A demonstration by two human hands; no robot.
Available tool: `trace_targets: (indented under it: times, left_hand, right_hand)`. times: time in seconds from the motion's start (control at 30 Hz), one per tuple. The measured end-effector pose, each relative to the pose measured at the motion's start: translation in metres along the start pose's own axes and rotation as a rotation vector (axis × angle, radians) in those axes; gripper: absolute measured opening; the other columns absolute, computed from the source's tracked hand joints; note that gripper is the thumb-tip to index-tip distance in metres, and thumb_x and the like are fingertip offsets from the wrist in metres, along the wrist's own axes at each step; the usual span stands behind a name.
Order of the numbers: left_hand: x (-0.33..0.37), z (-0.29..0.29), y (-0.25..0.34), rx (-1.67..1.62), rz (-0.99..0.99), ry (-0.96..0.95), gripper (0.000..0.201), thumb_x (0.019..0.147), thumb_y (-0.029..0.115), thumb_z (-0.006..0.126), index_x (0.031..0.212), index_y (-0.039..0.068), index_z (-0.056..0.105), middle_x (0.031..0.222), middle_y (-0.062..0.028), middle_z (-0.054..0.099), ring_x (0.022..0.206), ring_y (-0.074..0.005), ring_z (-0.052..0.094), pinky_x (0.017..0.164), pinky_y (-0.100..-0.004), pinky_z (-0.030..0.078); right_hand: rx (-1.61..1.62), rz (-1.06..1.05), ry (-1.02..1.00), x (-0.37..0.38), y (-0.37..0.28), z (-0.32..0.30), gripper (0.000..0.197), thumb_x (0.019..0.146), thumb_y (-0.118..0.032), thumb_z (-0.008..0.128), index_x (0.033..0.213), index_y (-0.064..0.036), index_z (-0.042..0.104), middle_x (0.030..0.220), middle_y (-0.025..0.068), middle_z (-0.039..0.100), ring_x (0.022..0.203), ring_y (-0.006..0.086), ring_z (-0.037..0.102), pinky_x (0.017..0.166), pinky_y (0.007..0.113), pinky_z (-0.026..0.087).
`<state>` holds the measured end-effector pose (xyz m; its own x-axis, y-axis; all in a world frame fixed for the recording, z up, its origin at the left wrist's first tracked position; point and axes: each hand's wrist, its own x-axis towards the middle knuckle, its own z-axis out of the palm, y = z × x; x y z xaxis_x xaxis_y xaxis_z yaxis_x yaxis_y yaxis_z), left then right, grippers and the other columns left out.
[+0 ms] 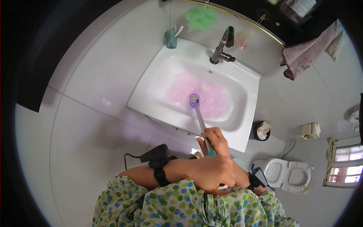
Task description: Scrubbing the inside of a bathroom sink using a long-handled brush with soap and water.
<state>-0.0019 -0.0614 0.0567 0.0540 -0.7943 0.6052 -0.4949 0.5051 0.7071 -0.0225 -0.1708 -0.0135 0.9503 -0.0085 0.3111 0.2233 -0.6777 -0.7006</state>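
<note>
A long-handled cleaning tool (200, 118) slants down into the white sink (147, 92). Its small purple head rests in pink, foamy water (215, 99); whether the head is a brush or a pad I cannot make out. My right hand (216, 140) is closed around the grey handle, just above a teal part. Nearer my body, my left hand (215, 172) crosses over the right forearm, its fingers curled. A small white tip shows at that fist, seemingly the handle's end, though the hand covers most of it.
A dark faucet (217, 53) rises behind the basin. On the sink's back left corner stands a teal cup (171, 39) with toothbrushes. A green bath puff (202, 17) and a mauve towel (302, 56) hang above. At right are a waste bin (255, 130) and a toilet (275, 170) with its lid up.
</note>
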Motion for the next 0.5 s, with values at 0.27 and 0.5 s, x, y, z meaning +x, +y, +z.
trace_targets:
  times: [0.27,0.5]
  left_hand:
    - [0.010,0.007,-0.017,0.031,-0.076,-0.046,0.022,0.075,0.022,0.071,0.070,0.005,0.058,0.069,-0.0053,0.057,0.069,-0.0276,0.055,0.065,-0.0376,0.044]
    - [0.028,0.017,-0.016,-0.049,0.093,-0.058,0.024,0.075,0.023,0.073,0.075,0.005,0.058,0.077,-0.0057,0.058,0.080,-0.0267,0.057,0.082,-0.0381,0.042]
  right_hand:
    - [0.052,-0.169,0.086,0.001,0.022,0.005,0.017,0.078,-0.010,0.072,0.094,-0.0060,0.069,0.099,0.0181,0.068,0.078,0.0302,0.069,0.067,0.037,0.057]
    - [-0.194,-0.015,0.041,-0.019,0.024,-0.048,0.016,0.077,-0.007,0.068,0.093,-0.0068,0.070,0.099,0.0135,0.068,0.079,0.0306,0.069,0.070,0.036,0.057]
